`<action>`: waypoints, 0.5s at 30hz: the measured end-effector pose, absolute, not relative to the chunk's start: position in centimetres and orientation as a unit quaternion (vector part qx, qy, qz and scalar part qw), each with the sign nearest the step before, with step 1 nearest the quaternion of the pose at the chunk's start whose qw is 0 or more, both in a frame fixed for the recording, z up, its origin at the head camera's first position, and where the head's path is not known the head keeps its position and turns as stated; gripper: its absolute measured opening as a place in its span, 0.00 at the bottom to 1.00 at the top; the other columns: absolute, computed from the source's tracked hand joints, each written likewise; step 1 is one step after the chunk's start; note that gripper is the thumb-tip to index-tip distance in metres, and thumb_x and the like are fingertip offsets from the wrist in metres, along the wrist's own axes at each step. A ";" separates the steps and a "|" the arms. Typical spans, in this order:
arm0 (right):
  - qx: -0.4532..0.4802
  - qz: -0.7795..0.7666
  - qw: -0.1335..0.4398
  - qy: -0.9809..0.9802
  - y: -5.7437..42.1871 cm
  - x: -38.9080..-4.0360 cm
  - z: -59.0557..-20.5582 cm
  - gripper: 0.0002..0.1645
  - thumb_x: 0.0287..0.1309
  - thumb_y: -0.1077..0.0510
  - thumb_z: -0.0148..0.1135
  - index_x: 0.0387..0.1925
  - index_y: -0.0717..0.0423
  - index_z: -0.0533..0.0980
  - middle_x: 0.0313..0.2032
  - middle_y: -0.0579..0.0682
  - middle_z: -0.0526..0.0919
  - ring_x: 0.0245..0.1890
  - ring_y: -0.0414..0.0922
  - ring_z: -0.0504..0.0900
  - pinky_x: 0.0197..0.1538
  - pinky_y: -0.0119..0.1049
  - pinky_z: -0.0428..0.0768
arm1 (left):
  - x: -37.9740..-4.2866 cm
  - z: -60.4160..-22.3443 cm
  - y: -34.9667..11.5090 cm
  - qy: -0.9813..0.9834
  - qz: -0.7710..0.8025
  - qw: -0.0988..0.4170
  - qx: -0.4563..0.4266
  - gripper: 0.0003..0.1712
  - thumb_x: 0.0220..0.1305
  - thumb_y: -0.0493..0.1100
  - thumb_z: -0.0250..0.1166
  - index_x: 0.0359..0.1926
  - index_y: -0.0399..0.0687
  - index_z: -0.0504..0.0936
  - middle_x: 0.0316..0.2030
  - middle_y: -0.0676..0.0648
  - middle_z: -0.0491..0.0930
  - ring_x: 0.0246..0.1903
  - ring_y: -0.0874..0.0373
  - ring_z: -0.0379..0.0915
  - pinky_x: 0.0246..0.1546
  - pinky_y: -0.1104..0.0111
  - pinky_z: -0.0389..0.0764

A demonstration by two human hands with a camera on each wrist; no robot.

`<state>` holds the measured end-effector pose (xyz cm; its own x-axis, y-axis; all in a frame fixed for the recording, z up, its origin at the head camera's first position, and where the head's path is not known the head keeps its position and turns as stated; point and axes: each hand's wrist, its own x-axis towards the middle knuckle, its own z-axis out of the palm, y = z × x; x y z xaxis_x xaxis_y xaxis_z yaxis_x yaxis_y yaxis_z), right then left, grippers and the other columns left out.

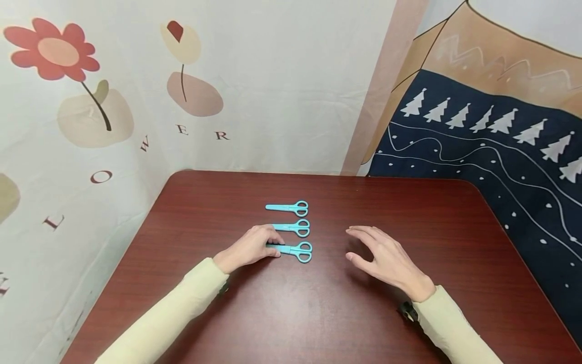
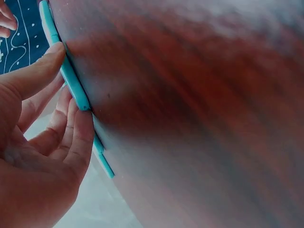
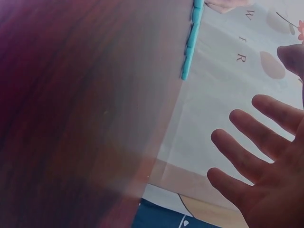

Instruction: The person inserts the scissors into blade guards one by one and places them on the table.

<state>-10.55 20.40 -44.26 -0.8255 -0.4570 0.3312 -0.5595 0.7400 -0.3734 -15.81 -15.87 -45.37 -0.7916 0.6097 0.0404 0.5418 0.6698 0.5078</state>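
Three pairs of light-blue scissors lie on the table in a column, handles to the right. With thumb and fingers my left hand [image 1: 252, 246] pinches the nearest scissors [image 1: 292, 249] by the blade end; its tip is hidden by the hand in the head view. In the left wrist view the thumb rests along one side of these scissors [image 2: 73, 83], fingertips at the tip. Just beyond are the middle scissors [image 1: 290, 227], partly behind the fingers, and the far scissors [image 1: 286, 207]. My right hand [image 1: 384, 258] hovers to the right, fingers spread and holding nothing.
The dark red-brown table [image 1: 318, 313] has rounded far corners. Behind it hangs a pale cloth [image 1: 291, 76] with flowers and letters, and at the right a dark blue cloth [image 1: 477, 151] with white trees. Small dark devices sit at both wrists.
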 end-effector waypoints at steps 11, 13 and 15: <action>0.266 0.236 0.103 -0.929 21.0 -10.7 -43.9 0.35 0.63 0.40 0.70 0.67 0.50 0.76 0.65 0.49 0.78 0.66 0.52 0.75 0.64 0.56 0.75 | -14.7 -43.9 -17.3 0.895 0.294 0.008 0.336 0.24 0.61 0.46 0.78 0.56 0.44 0.86 0.51 0.49 0.80 0.49 0.54 0.78 0.49 0.60 0.79; 0.273 0.234 0.105 -0.927 21.1 -11.0 -43.8 0.38 0.62 0.41 0.70 0.70 0.51 0.74 0.68 0.51 0.76 0.69 0.54 0.73 0.68 0.58 0.71 | -14.6 -43.6 -17.5 0.898 0.293 -0.022 0.327 0.27 0.61 0.48 0.78 0.59 0.45 0.84 0.56 0.49 0.78 0.55 0.54 0.76 0.54 0.57 0.79; 0.280 0.233 0.106 -0.925 21.3 -11.3 -43.6 0.41 0.63 0.42 0.70 0.73 0.52 0.71 0.70 0.52 0.74 0.72 0.56 0.69 0.72 0.59 0.65 | -14.4 -43.1 -17.8 0.903 0.292 -0.044 0.313 0.30 0.62 0.51 0.77 0.62 0.45 0.82 0.62 0.48 0.75 0.61 0.52 0.73 0.60 0.53 0.76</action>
